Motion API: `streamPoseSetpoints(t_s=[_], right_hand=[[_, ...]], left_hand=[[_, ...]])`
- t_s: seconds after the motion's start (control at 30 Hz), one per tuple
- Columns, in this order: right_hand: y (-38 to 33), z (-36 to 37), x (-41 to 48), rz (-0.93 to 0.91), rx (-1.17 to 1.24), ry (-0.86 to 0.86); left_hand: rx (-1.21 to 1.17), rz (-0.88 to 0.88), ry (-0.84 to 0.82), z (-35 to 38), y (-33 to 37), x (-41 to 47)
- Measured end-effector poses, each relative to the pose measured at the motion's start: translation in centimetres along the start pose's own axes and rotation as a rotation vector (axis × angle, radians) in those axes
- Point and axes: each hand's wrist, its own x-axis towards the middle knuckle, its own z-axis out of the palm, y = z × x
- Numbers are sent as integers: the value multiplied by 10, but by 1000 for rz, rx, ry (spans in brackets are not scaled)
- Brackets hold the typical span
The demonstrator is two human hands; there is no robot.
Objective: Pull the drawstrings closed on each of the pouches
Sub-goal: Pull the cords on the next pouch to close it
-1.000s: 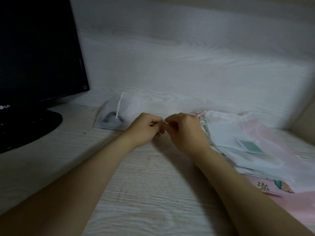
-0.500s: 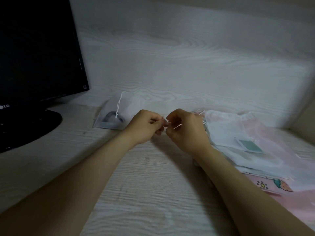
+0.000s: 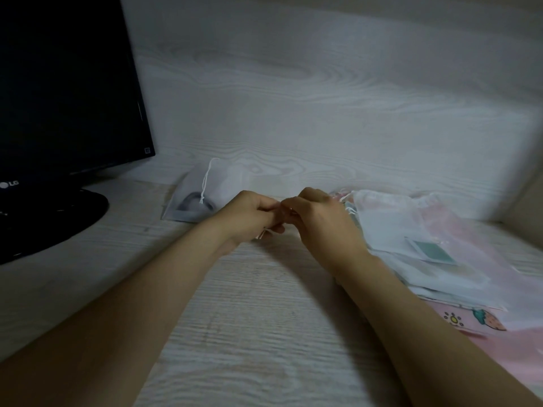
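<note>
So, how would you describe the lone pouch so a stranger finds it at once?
Start at the black monitor on the left. Right of its base, a sheer white pouch lies by the back wall. Unlike the piled pouches at right, it holds a dark curved item.

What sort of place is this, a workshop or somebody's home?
Probably a home desk or small office corner: a dark LG monitor stands on a pale wood-grain desktop, and sheer drawstring pouches lie piled at the right.
</note>
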Motion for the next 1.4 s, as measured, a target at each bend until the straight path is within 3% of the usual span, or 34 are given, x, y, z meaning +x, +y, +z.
streamPoseSetpoints(t_s=[0.23,0.5,0.7,1.03,1.17,1.4], right_hand=[[-1,0,-1,-6,-76,-89],[-10,-8,1,56,-108,-193],[-8,-3,0,289,180,-91],[-8,-13,3,393,385,67],[-7,-14,0,413,410,-23],[-5,-18,1,799,1014,-161]], left_hand=[[-106,-65,-134,-2,8,-1],[-126,-94,43,-1,9,-1],[1,140,184,-4,4,-3],[141,407,331,0,10,-3],[358,493,312,-2,8,-4],[269,467,253,-1,4,1]])
